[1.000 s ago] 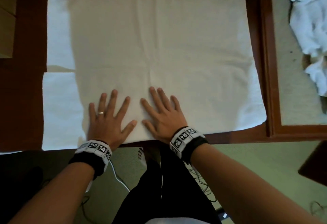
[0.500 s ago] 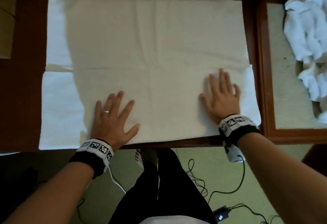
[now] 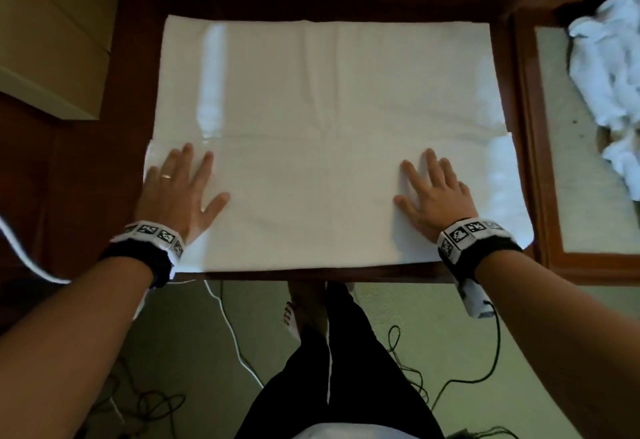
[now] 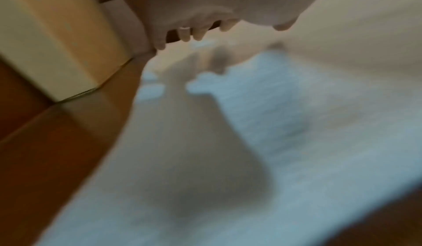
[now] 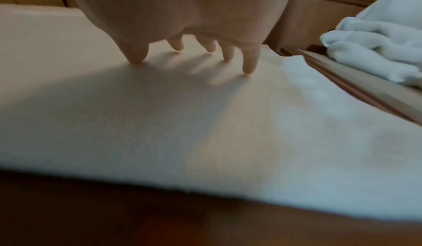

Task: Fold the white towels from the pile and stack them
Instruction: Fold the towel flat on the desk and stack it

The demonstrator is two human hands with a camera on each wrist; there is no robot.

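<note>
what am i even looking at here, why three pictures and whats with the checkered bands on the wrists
No machine here: a person is folding laundry with bare hands, wearing three cameras. The big picture is from a camera on the head, looking down. The other two come from cameras strapped to each wrist, looking along the fingers; the checkered bands are part of those wrist straps.

A white towel lies spread on a dark wooden table, its near part folded over. The left hand and the right hand lie on it with fingers spread, near its left and right ends. Neither has a grip on anything. A crumpled pile of towels waits on the right, and a pale box stands on the left.
</note>
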